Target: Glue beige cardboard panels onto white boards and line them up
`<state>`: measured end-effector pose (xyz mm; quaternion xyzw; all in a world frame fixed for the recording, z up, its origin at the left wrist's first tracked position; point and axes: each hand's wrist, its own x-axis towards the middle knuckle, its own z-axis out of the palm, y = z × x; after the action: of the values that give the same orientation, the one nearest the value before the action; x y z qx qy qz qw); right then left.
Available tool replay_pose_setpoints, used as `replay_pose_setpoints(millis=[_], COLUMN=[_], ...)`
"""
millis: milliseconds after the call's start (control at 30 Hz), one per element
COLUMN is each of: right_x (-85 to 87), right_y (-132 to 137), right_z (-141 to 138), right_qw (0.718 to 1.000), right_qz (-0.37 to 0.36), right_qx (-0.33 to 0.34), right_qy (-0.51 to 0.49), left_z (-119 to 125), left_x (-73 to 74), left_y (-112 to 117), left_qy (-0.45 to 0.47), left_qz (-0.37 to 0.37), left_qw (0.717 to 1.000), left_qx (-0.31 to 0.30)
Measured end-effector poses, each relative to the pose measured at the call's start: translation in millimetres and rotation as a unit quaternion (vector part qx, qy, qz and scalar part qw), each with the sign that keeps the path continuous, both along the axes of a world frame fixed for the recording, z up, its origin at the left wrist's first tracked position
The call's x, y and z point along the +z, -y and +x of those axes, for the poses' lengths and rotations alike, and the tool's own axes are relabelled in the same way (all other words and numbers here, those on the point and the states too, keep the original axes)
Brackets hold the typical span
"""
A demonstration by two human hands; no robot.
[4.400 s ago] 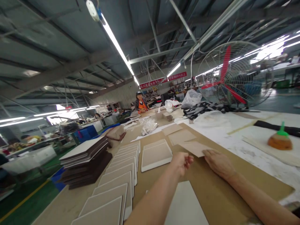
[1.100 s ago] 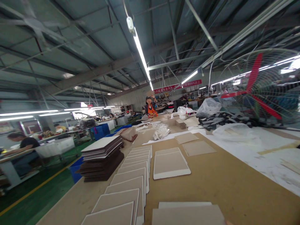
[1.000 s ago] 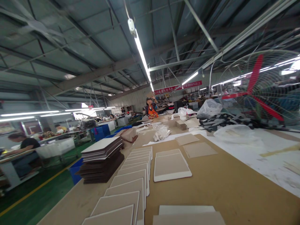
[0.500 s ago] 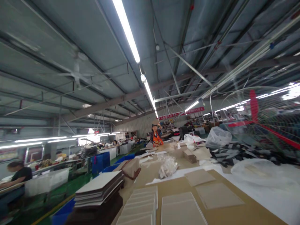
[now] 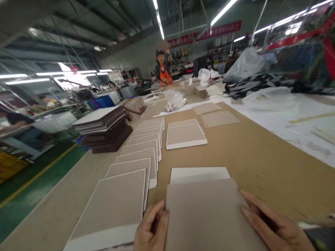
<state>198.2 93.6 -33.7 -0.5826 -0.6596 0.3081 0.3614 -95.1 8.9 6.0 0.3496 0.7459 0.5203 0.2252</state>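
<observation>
A beige sheet (image 5: 206, 212) lies at the bottom middle, over a white-faced panel (image 5: 200, 174) whose far strip shows past the sheet's edge. My left hand (image 5: 153, 228) pinches the sheet's left edge between thumb and fingers. On the opposite edge, my right hand (image 5: 269, 219) grips it in the same way. Left of my hands runs a row of overlapping beige panels (image 5: 117, 202) with white borders. Beyond the sheet rest a couple more stacked beige panels (image 5: 185, 134), and two thin beige sheets (image 5: 221, 118) lie farther off to the right.
A stack of dark and white boards (image 5: 104, 129) stands at the table's left edge. Clear plastic (image 5: 176, 101) lies farther along the table (image 5: 261, 150). Black scraps (image 5: 261, 85) and a large red-bladed fan (image 5: 314, 42) are at right. A person in an orange apron (image 5: 164, 75) stands at the far end.
The view has tipped down from the ceiling toward the table. Both my hands and the beige sheet between them now show, along with more of the panel row.
</observation>
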Motion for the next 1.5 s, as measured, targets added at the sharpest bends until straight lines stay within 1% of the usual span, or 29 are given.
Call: replay_pose_setpoints(millis=[100, 200, 267, 333, 433, 533, 733, 833, 967, 1133, 1267, 1500], right_x=[4.4, 12.0, 18.3, 24.4, 28.9, 26.5, 19.3, 19.9, 21.6, 21.0, 20.2, 23.9], right_y=[-3.9, -13.3, -21.2, -29.0, -38.2, -42.8, -43.6, -43.4, -45.2, -48.6, -48.5, -49.4], right_z=[5.5, 3.4, -2.2, -9.7, -19.0, -21.8, -19.8, -21.2, -23.5, -23.8, -25.0, -28.6], right_qw=[0.999, 0.998, 0.998, 0.998, 0.997, 0.996, 0.996, 0.995, 0.994, 0.993, 0.994, 0.992], right_qz=[0.008, -0.005, -0.002, 0.019, 0.043, 0.04, 0.043, 0.05, 0.057, 0.044, 0.046, 0.034], right_qx=[0.031, 0.045, 0.035, 0.018, 0.005, 0.012, 0.003, 0.006, 0.008, 0.028, 0.021, 0.049], right_qy=[0.031, 0.049, 0.056, 0.055, 0.061, 0.076, 0.083, 0.085, 0.094, 0.102, 0.101, 0.112], left_z=[-2.5, -7.6, -10.6, -12.5, -13.8, -15.0, -16.8, -17.8, -20.0, -19.7, -19.3, -27.5], left_x=[-0.5, 2.6, 4.2, 4.6, 2.9, -0.5, -6.5, -9.3, -11.9, -10.4, -10.4, -18.2], left_y=[-2.6, -11.4, -20.3, -30.2, -42.6, -49.6, -56.6, -58.9, -60.2, -60.9, -62.4, -63.2], left_qy=[-0.003, -0.014, -0.029, -0.051, -0.092, -0.115, -0.126, -0.133, -0.167, -0.194, -0.202, -0.233], left_qz=[0.0, -0.021, -0.035, -0.039, -0.039, -0.057, -0.077, -0.073, -0.074, -0.083, -0.077, -0.064], left_qw=[1.0, 0.999, 0.998, 0.996, 0.991, 0.987, 0.983, 0.981, 0.975, 0.969, 0.968, 0.961], left_qx=[-0.002, -0.033, -0.052, -0.066, -0.085, -0.094, -0.11, -0.12, -0.129, -0.128, -0.125, -0.136])
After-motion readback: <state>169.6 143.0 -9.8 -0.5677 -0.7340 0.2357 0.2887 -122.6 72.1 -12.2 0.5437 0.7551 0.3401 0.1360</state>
